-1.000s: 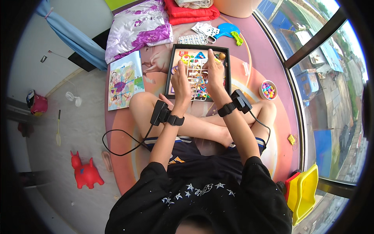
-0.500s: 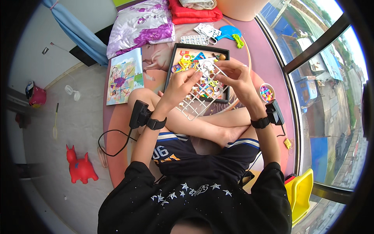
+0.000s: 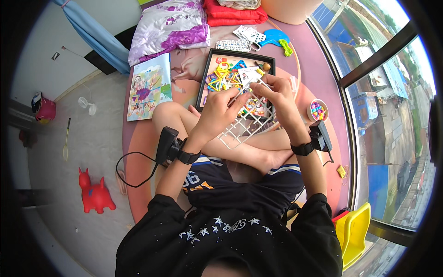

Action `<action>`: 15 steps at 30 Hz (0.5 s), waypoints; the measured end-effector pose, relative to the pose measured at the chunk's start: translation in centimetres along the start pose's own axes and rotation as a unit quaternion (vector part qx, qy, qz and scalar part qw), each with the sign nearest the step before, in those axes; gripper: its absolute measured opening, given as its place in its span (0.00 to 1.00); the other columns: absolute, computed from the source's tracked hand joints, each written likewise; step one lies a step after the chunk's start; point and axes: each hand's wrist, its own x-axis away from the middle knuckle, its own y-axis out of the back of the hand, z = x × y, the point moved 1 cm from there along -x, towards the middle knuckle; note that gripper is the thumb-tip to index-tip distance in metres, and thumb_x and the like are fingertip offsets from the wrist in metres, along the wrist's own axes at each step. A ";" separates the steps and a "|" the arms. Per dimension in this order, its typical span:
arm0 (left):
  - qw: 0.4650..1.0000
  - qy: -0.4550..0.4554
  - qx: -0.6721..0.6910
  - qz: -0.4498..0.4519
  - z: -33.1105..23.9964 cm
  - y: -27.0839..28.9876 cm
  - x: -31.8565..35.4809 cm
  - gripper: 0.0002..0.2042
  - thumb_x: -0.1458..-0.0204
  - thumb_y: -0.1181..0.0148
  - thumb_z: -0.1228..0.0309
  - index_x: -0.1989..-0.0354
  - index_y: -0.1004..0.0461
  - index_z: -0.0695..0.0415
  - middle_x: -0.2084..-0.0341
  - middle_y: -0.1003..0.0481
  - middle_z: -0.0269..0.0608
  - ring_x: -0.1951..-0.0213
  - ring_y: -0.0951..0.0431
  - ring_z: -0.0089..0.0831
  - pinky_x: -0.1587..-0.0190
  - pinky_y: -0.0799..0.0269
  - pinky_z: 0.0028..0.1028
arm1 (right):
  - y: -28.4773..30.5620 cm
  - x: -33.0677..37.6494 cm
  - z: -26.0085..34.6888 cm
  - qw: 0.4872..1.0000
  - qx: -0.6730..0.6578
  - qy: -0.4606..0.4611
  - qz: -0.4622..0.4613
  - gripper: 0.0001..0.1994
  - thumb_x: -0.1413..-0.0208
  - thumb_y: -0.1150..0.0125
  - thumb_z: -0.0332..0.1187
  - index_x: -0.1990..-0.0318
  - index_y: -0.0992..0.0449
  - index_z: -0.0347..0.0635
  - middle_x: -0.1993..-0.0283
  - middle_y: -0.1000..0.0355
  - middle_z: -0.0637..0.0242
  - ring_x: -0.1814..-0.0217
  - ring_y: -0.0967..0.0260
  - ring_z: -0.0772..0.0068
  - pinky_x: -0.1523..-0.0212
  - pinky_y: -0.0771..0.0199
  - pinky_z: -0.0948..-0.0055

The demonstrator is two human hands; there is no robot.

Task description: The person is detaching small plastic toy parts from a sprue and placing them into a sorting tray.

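Presently, the left hand [image 3: 217, 112] and right hand [image 3: 280, 98] are pinching a white lattice [image 3: 240, 123] with their fingers, over the near side of the black tray [image 3: 206, 76]. They are seemingly handling this piece; the next move is probably calling for steady, gentle support.

Red toy animal [image 3: 97, 195], apparently a racket [image 3: 66, 151].

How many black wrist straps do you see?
2: the left wrist strap, just behind the left hand, and the right wrist strap, just behind the right hand. Both show plainly; none seems hidden.
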 end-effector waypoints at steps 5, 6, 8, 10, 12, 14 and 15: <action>0.998 0.058 0.003 0.010 -0.1 -0.3 0.0 0.17 0.48 0.45 0.65 0.82 0.34 0.65 0.92 0.39 0.38 0.87 0.41 0.18 0.83 0.49 0.26 | 0.0 -0.6 -1.1 0.992 0.110 0.002 -0.066 0.14 0.57 0.36 0.36 0.82 0.31 0.36 0.86 0.38 0.72 0.83 0.44 0.86 0.82 0.47 0.81; 0.999 0.045 -0.010 -0.002 0.0 -0.4 0.1 0.17 0.48 0.45 0.64 0.82 0.34 0.64 0.92 0.38 0.38 0.87 0.40 0.18 0.83 0.48 0.27 | 0.0 -0.7 -1.3 0.987 0.142 0.007 -0.082 0.14 0.57 0.36 0.36 0.82 0.31 0.36 0.87 0.38 0.72 0.84 0.44 0.85 0.83 0.47 0.80; 0.999 0.032 -0.022 -0.013 0.1 -0.6 0.1 0.17 0.47 0.45 0.64 0.83 0.34 0.64 0.92 0.38 0.39 0.87 0.39 0.18 0.84 0.48 0.27 | 0.1 -0.8 -1.6 0.980 0.174 0.010 -0.098 0.14 0.58 0.36 0.37 0.82 0.30 0.35 0.88 0.39 0.72 0.85 0.45 0.84 0.84 0.47 0.79; 0.998 0.008 -0.050 -0.030 0.2 -0.6 0.1 0.17 0.48 0.45 0.64 0.83 0.34 0.64 0.92 0.37 0.37 0.87 0.38 0.16 0.84 0.47 0.26 | -0.1 -0.9 -1.5 0.992 0.104 -0.023 -0.063 0.13 0.57 0.36 0.37 0.76 0.28 0.34 0.82 0.33 0.71 0.80 0.40 0.84 0.80 0.42 0.81; 0.999 0.040 -0.022 -0.020 0.7 -0.2 0.1 0.17 0.47 0.45 0.64 0.83 0.34 0.64 0.92 0.37 0.35 0.87 0.38 0.15 0.84 0.47 0.24 | -1.3 -0.7 -0.8 0.995 0.032 -0.014 -0.093 0.12 0.56 0.37 0.37 0.73 0.27 0.35 0.78 0.32 0.71 0.76 0.38 0.84 0.76 0.40 0.81; 0.998 0.068 0.011 -0.006 1.1 -0.4 -0.2 0.17 0.47 0.45 0.63 0.83 0.34 0.64 0.91 0.37 0.33 0.86 0.39 0.14 0.84 0.47 0.23 | -1.2 -0.5 -0.6 0.991 -0.037 -0.005 -0.129 0.12 0.55 0.38 0.36 0.69 0.26 0.35 0.75 0.30 0.71 0.72 0.36 0.85 0.73 0.38 0.82; 0.996 0.081 0.040 -0.004 1.9 -0.7 -0.6 0.18 0.47 0.46 0.63 0.83 0.34 0.64 0.91 0.37 0.31 0.86 0.40 0.13 0.84 0.47 0.22 | -0.5 -1.2 -1.4 0.993 -0.090 -0.038 -0.069 0.11 0.54 0.39 0.35 0.66 0.26 0.37 0.72 0.29 0.71 0.69 0.35 0.85 0.70 0.37 0.82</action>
